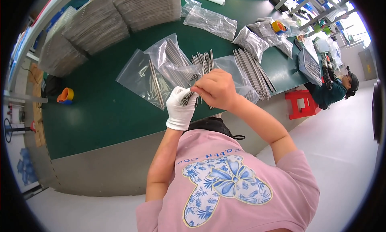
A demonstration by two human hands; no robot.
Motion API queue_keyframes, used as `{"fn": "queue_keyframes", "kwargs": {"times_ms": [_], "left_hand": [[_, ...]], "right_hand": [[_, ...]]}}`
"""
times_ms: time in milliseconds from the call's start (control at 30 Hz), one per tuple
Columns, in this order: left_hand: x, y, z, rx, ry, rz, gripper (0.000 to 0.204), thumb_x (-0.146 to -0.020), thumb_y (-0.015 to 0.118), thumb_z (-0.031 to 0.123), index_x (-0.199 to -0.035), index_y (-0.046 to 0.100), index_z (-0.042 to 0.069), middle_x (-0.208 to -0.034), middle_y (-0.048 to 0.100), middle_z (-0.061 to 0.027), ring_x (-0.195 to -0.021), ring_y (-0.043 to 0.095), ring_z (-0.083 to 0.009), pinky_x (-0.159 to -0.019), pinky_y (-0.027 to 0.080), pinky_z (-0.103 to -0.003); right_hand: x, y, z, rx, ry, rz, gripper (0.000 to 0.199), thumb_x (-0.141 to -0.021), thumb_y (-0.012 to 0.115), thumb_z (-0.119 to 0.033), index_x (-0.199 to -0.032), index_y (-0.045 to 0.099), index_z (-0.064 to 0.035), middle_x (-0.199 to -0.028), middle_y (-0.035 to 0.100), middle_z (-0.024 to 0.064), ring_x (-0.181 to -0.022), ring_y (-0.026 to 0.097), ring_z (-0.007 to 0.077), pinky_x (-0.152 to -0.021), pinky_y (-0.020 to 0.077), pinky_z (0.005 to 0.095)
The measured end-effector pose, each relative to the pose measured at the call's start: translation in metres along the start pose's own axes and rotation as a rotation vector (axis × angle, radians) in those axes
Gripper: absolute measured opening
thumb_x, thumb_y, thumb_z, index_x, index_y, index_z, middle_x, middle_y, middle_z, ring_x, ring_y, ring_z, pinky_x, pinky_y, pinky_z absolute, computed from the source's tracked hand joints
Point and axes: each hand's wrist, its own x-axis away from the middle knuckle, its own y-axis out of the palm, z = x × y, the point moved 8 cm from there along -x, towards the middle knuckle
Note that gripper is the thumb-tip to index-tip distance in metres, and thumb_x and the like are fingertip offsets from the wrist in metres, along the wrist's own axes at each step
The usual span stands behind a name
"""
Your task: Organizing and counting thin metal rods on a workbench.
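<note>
Gloved left hand (179, 109) held a bundle of rods (186, 98); at its two o'clock, the bare right hand (217, 88) pinched narrowly, its contents impossible to tell. A bag (137, 70) lay at ten, tape (62, 96) at nine.

Single head-worn fisheye looked steeply down and forward from close above pink shirt (235, 212) at 6 o'clock; left hand (179, 109), right hand (217, 88) lay near centre, counter (104, 111) beyond toward 12.

The gloved left grip (178, 111) holds rods (186, 98); the bare right grip (217, 89) is just beside it, near bags (132, 73) on the table (100, 119).
</note>
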Motion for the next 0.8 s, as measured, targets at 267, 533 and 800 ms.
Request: {"fn": "queue_keyframes", "kwargs": {"times_ms": [267,533,800], "left_hand": [[0.000,0.000,0.003,0.031,0.006,0.021,0.020,-0.067,0.073,0.000,-0.083,0.063,0.005,-0.067,0.054,-0.0069,-0.057,0.053,-0.0206,-0.054,0.043,-0.029],[0.001,-0.001,0.003,0.007,0.011,0.028,0.019,-0.068,0.073,0.001,-0.083,0.064,0.006,-0.066,0.053,-0.0067,-0.057,0.053,-0.0205,-0.054,0.043,-0.029],[-0.001,0.000,0.002,-0.036,0.003,-0.001,0.020,-0.068,0.072,0.001,-0.084,0.063,0.007,-0.067,0.052,-0.0065,-0.058,0.053,-0.0211,-0.054,0.043,-0.030]], "right_hand": [[0.001,-0.007,0.002,-0.077,0.057,0.057,0.007,-0.072,0.068,-0.009,-0.071,0.061,-0.0071,-0.062,0.058,0.0040,-0.055,0.055,0.0213,-0.052,0.0405,0.0307],[0.000,0.004,0.005,-0.109,0.094,-0.018,0.008,-0.072,0.067,-0.009,-0.069,0.060,-0.0063,-0.060,0.056,0.0046,-0.053,0.053,0.0220,-0.050,0.0379,0.0317],[-0.004,0.005,-0.008,0.075,-0.077,-0.076,0.013,-0.070,0.069,-0.011,-0.066,0.057,-0.0073,-0.059,0.055,0.0034,-0.051,0.053,0.0218,-0.051,0.0400,0.0313]]}}
